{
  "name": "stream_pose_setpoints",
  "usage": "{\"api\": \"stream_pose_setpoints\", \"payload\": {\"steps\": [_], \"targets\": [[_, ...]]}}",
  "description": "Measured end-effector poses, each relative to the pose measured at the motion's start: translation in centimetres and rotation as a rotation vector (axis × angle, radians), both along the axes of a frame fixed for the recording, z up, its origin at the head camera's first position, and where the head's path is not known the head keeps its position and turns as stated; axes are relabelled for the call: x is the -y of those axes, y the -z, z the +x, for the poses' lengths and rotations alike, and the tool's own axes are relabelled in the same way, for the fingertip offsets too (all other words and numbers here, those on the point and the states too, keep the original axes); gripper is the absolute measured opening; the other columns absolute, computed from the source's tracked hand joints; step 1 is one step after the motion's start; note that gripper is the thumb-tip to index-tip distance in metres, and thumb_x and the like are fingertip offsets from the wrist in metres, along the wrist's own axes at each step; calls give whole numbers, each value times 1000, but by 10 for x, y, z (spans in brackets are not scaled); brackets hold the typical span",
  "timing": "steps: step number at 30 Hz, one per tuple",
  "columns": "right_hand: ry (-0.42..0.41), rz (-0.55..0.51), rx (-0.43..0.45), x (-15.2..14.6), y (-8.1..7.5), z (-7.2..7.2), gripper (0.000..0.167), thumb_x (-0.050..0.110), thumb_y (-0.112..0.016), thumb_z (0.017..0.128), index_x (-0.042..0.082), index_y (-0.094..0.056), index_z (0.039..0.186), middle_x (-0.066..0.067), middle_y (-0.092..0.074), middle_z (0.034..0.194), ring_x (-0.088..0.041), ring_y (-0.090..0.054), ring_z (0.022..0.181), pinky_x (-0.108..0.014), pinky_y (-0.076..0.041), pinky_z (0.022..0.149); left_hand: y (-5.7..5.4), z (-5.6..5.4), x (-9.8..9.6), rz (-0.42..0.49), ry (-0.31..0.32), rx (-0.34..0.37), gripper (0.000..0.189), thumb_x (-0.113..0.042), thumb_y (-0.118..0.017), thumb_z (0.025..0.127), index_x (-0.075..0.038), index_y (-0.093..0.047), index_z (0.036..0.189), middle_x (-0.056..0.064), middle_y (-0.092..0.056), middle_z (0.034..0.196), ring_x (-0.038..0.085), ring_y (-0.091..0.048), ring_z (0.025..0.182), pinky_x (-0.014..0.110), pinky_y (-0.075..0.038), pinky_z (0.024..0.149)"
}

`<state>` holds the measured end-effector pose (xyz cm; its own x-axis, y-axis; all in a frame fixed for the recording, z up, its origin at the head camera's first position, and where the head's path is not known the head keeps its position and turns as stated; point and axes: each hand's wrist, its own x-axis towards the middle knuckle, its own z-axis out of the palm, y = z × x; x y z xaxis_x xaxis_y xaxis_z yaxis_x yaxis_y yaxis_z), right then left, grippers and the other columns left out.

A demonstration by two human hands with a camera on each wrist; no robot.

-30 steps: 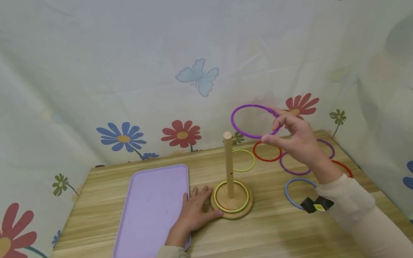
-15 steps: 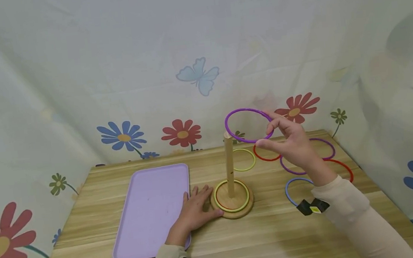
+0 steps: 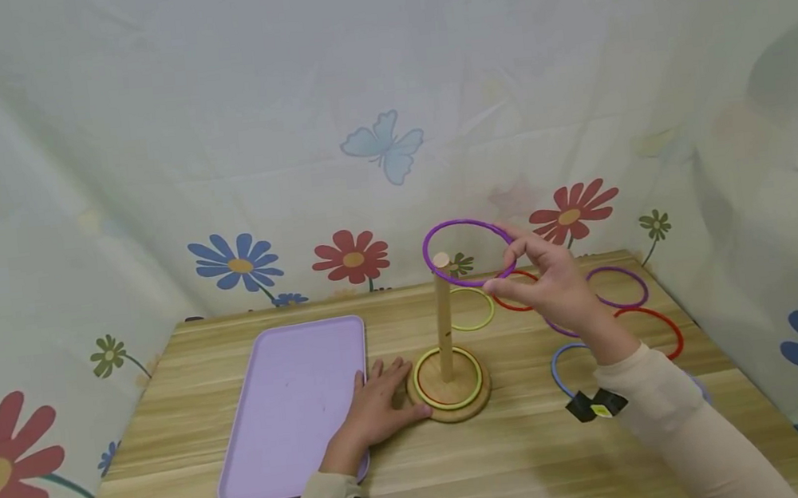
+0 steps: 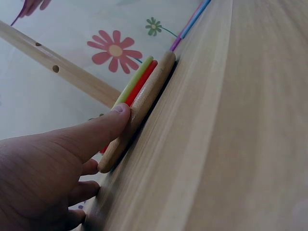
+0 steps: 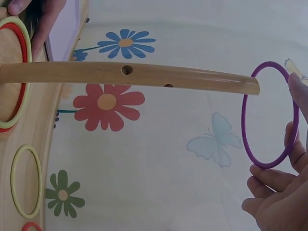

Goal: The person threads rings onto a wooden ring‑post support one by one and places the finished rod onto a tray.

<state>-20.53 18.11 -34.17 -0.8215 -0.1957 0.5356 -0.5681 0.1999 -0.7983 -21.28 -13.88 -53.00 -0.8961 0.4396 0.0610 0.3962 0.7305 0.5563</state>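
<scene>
A purple ring (image 3: 470, 284) is held at its right side by my right hand (image 3: 554, 286), between thumb and fingers. It is level with the top of an upright wooden peg (image 3: 444, 321), whose tip shows inside the ring's left part. Round the peg's foot, a yellow-green ring (image 4: 134, 82) lies over a red ring (image 4: 142, 83) on the round wooden base (image 3: 458, 415). My left hand (image 3: 379, 413) rests at the base's left side, fingers extended. Its thumb (image 4: 108, 126) presses on the base's rim in the left wrist view.
A lilac tray (image 3: 278, 421) lies on the left of the wooden table. Behind and right of the peg are a yellow-green ring (image 3: 474, 329), red rings, purple rings and a blue ring (image 3: 554, 377); my right arm partly covers some. A flowered cloth (image 3: 381, 58) stands behind the table.
My right hand has carried the purple ring left and slightly down, from right of the peg until it overlaps the peg's tip. The left hand has stayed at the base.
</scene>
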Motion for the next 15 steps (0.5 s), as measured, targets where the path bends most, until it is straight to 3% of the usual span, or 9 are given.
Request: {"api": "stream_pose_setpoints", "payload": {"steps": [15], "targets": [[13, 81, -17, 11, 15, 0, 28, 0, -89, 82, 5, -63, 87, -19, -49, 159, -38, -36, 154, -63, -28, 123, 0, -1, -1, 4, -8, 19, 92, -63, -78, 88, -12, -49, 159, 16, -40, 166, 51, -21, 156, 73, -2, 123]]}}
